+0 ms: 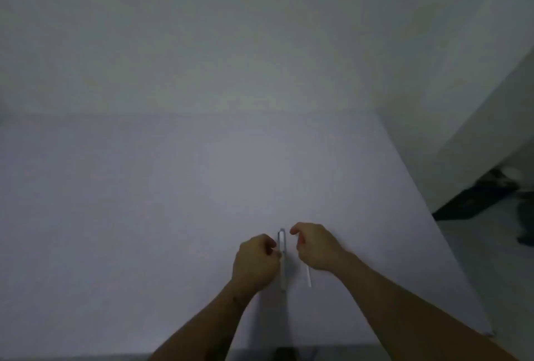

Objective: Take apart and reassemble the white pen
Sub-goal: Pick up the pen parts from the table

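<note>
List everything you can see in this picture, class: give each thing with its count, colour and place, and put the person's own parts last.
pen barrel: one, white with a clip at its far end, between the two hands, beside the left hand
thin refill tube: one, white, sticking out below the right hand
table: one, pale grey-white, filling the lower middle of the view
wall: pale grey-white, behind the table
dark items: blurred, black, on the floor at the far right; cannot tell what they are
left hand: one, curled, at the barrel
right hand: one, curled, over the refill tube
</note>
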Demonstrator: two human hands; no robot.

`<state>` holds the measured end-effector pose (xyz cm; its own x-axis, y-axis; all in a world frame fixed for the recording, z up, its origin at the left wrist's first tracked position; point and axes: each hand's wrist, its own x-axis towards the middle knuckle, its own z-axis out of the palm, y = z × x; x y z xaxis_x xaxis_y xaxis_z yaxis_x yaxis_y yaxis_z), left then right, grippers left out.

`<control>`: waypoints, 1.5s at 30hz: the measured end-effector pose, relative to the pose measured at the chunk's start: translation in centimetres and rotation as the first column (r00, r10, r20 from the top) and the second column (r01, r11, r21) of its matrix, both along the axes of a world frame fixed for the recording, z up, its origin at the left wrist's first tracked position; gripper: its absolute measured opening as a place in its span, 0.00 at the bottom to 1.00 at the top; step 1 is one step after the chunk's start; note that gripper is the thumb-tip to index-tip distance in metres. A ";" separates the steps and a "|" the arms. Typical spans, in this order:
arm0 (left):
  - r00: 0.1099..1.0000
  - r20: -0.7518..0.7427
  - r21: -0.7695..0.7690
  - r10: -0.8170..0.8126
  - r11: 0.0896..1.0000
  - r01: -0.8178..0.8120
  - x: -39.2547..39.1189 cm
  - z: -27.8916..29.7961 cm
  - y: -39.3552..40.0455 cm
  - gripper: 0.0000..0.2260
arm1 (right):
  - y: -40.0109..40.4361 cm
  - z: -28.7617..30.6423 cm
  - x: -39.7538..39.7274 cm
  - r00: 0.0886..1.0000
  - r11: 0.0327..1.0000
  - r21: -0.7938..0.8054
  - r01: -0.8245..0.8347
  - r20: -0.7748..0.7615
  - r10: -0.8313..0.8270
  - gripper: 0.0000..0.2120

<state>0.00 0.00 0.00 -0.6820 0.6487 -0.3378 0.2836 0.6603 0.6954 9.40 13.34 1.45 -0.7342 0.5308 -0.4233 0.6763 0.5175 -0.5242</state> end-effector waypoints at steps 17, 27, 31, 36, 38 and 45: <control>0.993 -0.063 -0.157 0.096 0.982 -0.105 0.9 -1.8 1.0 0.03 | 1.5 -2.0 -1.3 0.958 0.937 -0.250 0.242 -0.091 -0.272 0.14; 0.972 -0.236 -0.044 -0.013 0.999 0.003 -2.9 0.5 -1.0 0.02 | -0.4 0.3 -5.5 0.785 0.604 -0.691 0.396 -0.087 -0.614 0.05; 0.952 -0.289 -0.075 -0.102 0.994 0.084 -4.5 1.3 -1.8 0.04 | -1.4 0.4 -6.1 0.733 0.516 -0.757 0.400 -0.073 -0.676 0.05; 0.967 -0.239 -0.119 -0.093 0.991 0.066 -6.6 1.1 -4.4 0.05 | -0.7 0.8 -6.2 0.470 0.341 -0.806 0.483 -0.089 -0.878 0.07; 0.971 -0.228 -0.135 -0.075 0.990 0.045 -7.2 0.8 -5.9 0.04 | 0.4 1.0 -5.6 0.561 0.501 -0.705 0.502 -0.176 -0.809 0.06; 0.989 -0.149 -0.036 -0.006 0.999 0.000 -7.1 0.7 -6.8 0.02 | -2.8 -1.2 -5.7 0.915 0.906 -0.197 0.376 -0.076 -0.396 0.08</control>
